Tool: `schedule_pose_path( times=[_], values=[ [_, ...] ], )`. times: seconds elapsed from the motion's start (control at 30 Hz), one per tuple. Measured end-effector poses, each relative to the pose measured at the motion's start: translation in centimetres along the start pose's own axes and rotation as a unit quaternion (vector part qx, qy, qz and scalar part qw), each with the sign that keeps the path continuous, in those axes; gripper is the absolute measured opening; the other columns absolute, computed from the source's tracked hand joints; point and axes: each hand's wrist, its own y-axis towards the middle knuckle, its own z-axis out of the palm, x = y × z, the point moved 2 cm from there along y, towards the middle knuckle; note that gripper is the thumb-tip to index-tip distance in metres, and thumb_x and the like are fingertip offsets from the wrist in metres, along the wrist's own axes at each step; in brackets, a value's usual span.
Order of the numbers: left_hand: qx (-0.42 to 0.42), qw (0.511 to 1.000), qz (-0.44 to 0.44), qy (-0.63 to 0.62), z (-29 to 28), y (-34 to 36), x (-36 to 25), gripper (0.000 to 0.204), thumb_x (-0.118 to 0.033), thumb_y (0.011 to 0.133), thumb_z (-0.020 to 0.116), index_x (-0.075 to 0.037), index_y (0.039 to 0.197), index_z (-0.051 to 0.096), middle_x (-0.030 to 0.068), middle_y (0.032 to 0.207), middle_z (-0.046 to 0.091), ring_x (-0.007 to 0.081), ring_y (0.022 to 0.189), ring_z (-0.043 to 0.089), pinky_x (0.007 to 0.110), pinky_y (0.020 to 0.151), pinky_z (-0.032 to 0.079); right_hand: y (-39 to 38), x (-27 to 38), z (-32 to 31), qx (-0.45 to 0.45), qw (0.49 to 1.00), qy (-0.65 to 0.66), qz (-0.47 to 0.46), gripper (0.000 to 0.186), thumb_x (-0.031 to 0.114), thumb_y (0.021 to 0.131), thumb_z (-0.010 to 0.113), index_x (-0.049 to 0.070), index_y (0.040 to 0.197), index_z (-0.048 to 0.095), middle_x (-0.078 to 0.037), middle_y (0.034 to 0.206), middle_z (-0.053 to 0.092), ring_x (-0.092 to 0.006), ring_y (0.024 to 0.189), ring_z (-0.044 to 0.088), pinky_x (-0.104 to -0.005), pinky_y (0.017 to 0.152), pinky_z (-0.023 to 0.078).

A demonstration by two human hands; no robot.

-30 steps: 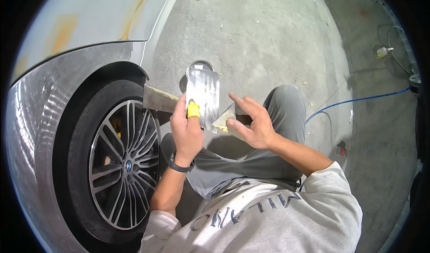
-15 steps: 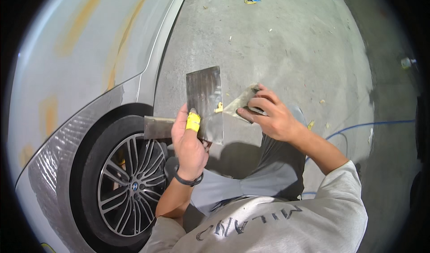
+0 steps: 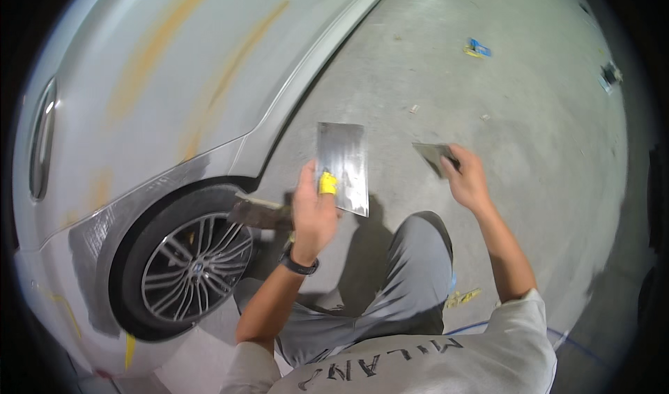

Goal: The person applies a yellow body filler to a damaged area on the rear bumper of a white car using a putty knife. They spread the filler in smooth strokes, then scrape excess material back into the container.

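Grey floor [image 3: 529,206], blue packet [image 3: 479,47], pale scraps [image 3: 414,109]

Metal plate [image 3: 348,150] smooth, glossy; concrete floor [image 3: 536,129] matt; trousers [image 3: 411,282] matt cloth.

This orange-streaked car [image 3: 164,115] suggests a body-repair workshop.
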Motion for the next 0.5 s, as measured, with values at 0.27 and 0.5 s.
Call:
schedule_pose_path(
  times=[0.27, 0.5],
  values=[
    [-0.065, 0.948, -0.077, -0.301, 0.3, -4.4, -0.2, 0.041, -0.007, 0.104, 0.048, -0.004, 0.145, 0.047, -0.0005, 0.088, 0.058, 0.0044, 0.055, 0.043, 0.022, 0.046, 0.036, -3.9, 9.0, 9.5, 0.135, 0.964, 0.225, 0.032, 0.03, 0.029, 0.105, 0.065, -0.001, 0.101, 0.063, -0.004, 0.092, 0.07, -0.0173, 0.08, 0.064, -0.0359, 0.076, 0.053],
    [0.105, 0.98, 0.089, 0.141, -7.5, -7.2, -0.6, 0.046, 0.003, 0.084, 0.069, 0.008, 0.128, 0.061, 0.0154, 0.081, 0.07, 0.0136, 0.074, 0.068, 0.031, 0.069, 0.053, 0.7, 12.8, 6.3, 0.311, 0.925, 0.217, -0.034, 0.024, 0.019, 0.1, 0.072, 0.001, 0.109, 0.058, -0.004, 0.091, 0.068, -0.0085, 0.082, 0.062, -0.0291, 0.071, 0.052]
  ],
)
